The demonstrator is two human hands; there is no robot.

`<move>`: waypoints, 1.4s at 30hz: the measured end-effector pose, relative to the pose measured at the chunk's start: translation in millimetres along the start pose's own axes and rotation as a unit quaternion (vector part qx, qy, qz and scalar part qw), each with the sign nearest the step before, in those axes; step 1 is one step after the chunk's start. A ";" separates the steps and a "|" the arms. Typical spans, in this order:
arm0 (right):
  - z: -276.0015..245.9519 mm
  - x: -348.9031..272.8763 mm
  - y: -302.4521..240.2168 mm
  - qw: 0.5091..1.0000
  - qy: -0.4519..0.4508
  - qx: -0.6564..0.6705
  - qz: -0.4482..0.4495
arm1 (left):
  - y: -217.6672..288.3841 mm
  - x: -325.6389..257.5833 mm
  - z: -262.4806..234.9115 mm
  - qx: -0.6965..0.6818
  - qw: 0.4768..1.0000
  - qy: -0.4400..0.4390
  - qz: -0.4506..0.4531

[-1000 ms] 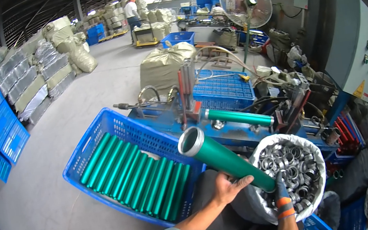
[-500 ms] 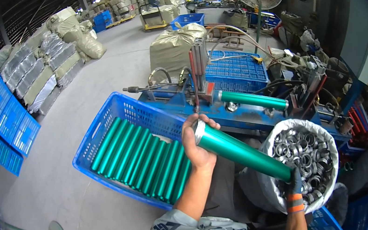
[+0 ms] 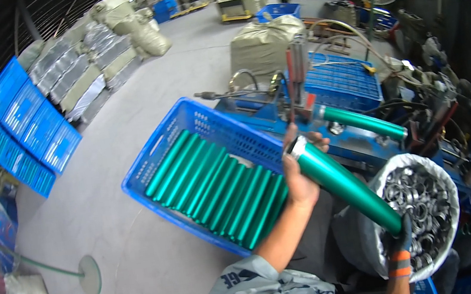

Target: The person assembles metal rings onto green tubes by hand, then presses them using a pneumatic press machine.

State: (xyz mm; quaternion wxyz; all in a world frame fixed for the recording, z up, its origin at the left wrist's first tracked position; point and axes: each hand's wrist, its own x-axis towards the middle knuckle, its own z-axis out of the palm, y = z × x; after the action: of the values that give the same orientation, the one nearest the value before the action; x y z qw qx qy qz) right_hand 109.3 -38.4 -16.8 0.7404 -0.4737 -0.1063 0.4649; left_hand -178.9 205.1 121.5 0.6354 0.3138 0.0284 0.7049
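The green tube point(image 3: 346, 182) has been swung lower and nearer the blue crate point(image 3: 185, 130) of like tubes – its capped upper end is now cupped by the left hand point(image 3: 300, 177). The lower end is gripped by the gloved right hand point(image 3: 402, 238) over the white sack of metal rings point(image 3: 436, 203) – a tube held at both ends, seemingly ready for stacking.

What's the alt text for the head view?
Both hands hold a green tube: the left hand at its capped end, the gloved right hand at the lower end. A blue crate of green tubes sits left, a sack of metal rings right.
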 end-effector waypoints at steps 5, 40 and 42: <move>24.3 24.3 -9.6 0.994 -0.036 -0.102 0.002 | -35.7 -85.4 -64.3 0.220 0.964 -0.063 -0.136; 3.8 123.5 -202.3 0.867 0.066 -0.242 -0.430 | -231.9 36.7 -72.2 0.048 0.931 0.085 -0.353; -42.8 75.0 -197.9 0.879 0.123 -0.164 -0.431 | -309.2 59.4 -36.7 0.036 0.930 0.063 -0.359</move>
State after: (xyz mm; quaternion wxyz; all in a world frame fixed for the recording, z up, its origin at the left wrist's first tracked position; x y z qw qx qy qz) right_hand 292.1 -28.5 97.7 0.7861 -0.5493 -0.2831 0.0140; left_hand 75.3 331.5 -19.5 0.8313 0.2602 0.2047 0.4465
